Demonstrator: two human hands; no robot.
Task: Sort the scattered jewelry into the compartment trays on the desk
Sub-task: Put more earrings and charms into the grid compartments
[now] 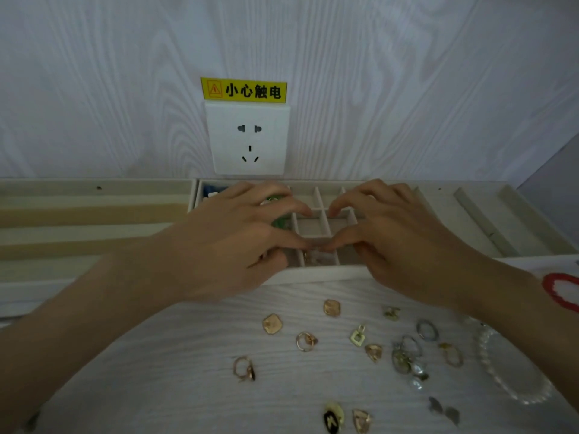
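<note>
My left hand (238, 239) and my right hand (401, 242) hover over the white compartment tray (313, 272) at the desk's back. Their thumb tips meet over a front compartment and pinch a small pale jewelry piece (317, 244), which is blurred. More small pieces (313, 260) lie in the cell below. A green item (278, 221) shows under my left palm. On the desk in front lie scattered gold pendants (272, 324), rings (305, 341) and earrings (404, 358).
A clear bead bracelet (501, 371) and a red bracelet (560, 292) lie at the right. A long-slot tray (78, 214) sits left of the compartment tray, and a tray with slanted dividers (470, 211) sits right of it. A wall socket (249, 139) is behind.
</note>
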